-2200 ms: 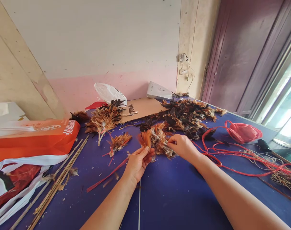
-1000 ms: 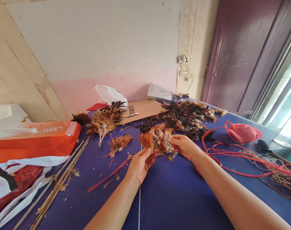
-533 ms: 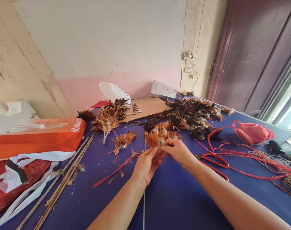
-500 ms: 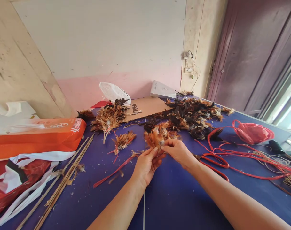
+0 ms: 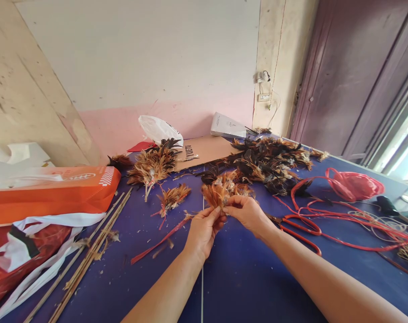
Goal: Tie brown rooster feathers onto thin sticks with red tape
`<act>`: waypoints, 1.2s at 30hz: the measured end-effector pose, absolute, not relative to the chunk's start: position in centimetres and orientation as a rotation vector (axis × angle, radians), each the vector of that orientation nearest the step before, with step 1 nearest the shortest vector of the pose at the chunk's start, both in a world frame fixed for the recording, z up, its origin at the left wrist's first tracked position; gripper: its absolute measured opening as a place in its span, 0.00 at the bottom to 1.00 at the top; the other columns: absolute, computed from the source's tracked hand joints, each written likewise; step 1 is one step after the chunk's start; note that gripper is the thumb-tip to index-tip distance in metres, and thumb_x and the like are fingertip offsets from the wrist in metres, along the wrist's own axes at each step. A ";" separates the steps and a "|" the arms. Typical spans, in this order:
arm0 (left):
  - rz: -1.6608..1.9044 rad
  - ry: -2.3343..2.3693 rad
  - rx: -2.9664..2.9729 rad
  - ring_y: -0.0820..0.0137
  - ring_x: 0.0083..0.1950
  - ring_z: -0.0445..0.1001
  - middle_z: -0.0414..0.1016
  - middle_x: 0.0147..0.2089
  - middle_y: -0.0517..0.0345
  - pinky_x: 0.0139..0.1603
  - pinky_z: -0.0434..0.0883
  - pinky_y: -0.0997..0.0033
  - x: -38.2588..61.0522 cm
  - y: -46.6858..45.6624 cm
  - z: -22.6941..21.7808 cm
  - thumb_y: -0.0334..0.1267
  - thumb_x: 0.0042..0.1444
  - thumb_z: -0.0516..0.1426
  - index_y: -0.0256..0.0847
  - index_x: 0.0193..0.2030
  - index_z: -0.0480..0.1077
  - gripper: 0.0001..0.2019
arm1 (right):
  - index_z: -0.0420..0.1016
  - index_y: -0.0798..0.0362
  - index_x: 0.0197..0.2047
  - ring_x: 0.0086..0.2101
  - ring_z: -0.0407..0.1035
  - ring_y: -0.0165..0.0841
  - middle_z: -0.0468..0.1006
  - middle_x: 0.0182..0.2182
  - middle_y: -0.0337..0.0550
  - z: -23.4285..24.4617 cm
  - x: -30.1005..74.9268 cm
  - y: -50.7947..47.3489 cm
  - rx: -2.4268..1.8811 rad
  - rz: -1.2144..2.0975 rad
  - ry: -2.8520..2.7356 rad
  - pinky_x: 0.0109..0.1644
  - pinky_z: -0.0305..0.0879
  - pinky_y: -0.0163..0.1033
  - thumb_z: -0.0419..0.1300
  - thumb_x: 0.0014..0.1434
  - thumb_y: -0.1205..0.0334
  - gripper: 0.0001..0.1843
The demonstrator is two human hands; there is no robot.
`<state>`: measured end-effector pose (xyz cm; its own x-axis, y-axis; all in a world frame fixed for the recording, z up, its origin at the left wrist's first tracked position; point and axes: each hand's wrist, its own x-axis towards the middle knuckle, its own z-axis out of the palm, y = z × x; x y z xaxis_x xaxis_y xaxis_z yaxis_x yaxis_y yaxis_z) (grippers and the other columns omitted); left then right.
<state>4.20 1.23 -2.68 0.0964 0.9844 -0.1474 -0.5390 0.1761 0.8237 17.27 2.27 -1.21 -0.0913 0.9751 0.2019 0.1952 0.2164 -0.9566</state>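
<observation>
Between my two hands is a small bunch of orange-brown feathers [image 5: 213,194], its tips fanned away from me. My left hand [image 5: 206,228] pinches the base of the bunch between thumb and fingers. Close against it, my right hand [image 5: 246,213] has its thumb and forefinger pressed together at the same base; the exact grip is partly hidden. Just beyond lies a pile of loose feathers [image 5: 262,168], dark and brown. Left of my hands rests a small tied feather bunch [image 5: 173,197], with a pink plastic ribbon [image 5: 158,242] nearer me.
Red-handled scissors [image 5: 301,224] lie right of my hands, beside a pink string bundle [image 5: 355,185]. Thin sticks [image 5: 93,251] and an orange bag [image 5: 56,188] occupy the left. Farther back are a larger feather bunch [image 5: 153,166], a cardboard sheet [image 5: 207,150] and a white box [image 5: 228,125].
My right hand has shifted slightly left, its fingertips now closer to my left thumb at the feather base. More of the scissors' blades shows. My left hand has barely moved.
</observation>
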 end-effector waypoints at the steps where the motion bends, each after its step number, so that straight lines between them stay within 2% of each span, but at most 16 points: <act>1: 1.286 0.828 0.715 0.77 0.24 0.70 0.74 0.25 0.56 0.23 0.66 0.82 4.2 1.3 -2.7 0.33 0.38 0.64 0.32 0.28 0.73 0.09 | 0.70 0.56 0.25 0.23 0.59 0.25 0.67 0.20 0.34 -1.0 17.2 2.2 -1.146 1.023 -1.498 0.27 0.58 0.30 0.59 0.44 0.60 0.08; 8: 1.267 0.914 0.938 0.75 0.25 0.69 0.74 0.24 0.54 0.27 0.66 0.78 4.1 1.1 -2.5 0.40 0.37 0.64 0.33 0.28 0.75 0.12 | 0.70 0.56 0.24 0.20 0.59 0.24 0.66 0.17 0.34 -0.8 17.2 2.0 -1.095 1.118 -1.369 0.25 0.57 0.31 0.60 0.43 0.58 0.09; 14: 1.176 0.919 1.076 0.74 0.27 0.69 0.74 0.25 0.53 0.30 0.67 0.77 3.7 1.1 -2.3 0.40 0.39 0.63 0.34 0.31 0.76 0.12 | 0.71 0.57 0.24 0.23 0.60 0.24 0.69 0.20 0.35 -1.2 17.7 2.3 -1.009 1.136 -1.368 0.29 0.57 0.31 0.61 0.43 0.61 0.08; 21: 1.162 0.937 1.170 0.74 0.27 0.69 0.74 0.25 0.55 0.27 0.65 0.78 3.6 1.3 -2.3 0.40 0.41 0.62 0.35 0.29 0.76 0.10 | 0.68 0.56 0.22 0.18 0.55 0.22 0.64 0.15 0.33 -0.1 18.7 2.2 -1.011 1.293 -1.330 0.22 0.51 0.30 0.62 0.43 0.57 0.11; 26: 1.172 0.953 1.013 0.71 0.35 0.72 0.76 0.36 0.49 0.30 0.67 0.78 3.5 1.5 -2.4 0.41 0.41 0.62 0.34 0.33 0.75 0.13 | 0.72 0.56 0.27 0.17 0.53 0.23 0.62 0.14 0.32 -0.2 21.9 4.1 -1.170 0.987 -1.226 0.21 0.49 0.31 0.60 0.43 0.54 0.13; 33: 1.217 0.934 0.878 0.73 0.34 0.72 0.76 0.36 0.49 0.29 0.67 0.80 3.5 1.4 -2.3 0.38 0.40 0.63 0.34 0.32 0.74 0.12 | 0.75 0.53 0.25 0.26 0.65 0.29 0.75 0.23 0.39 -1.6 23.6 5.2 -1.587 0.392 -1.600 0.32 0.57 0.33 0.56 0.45 0.58 0.09; 36: 1.224 0.934 0.867 0.73 0.33 0.72 0.76 0.36 0.48 0.28 0.67 0.80 3.7 1.5 -2.4 0.39 0.41 0.63 0.34 0.33 0.74 0.12 | 0.76 0.51 0.27 0.28 0.66 0.30 0.76 0.26 0.39 -2.1 22.6 5.0 -1.669 0.238 -1.737 0.31 0.56 0.32 0.54 0.48 0.59 0.10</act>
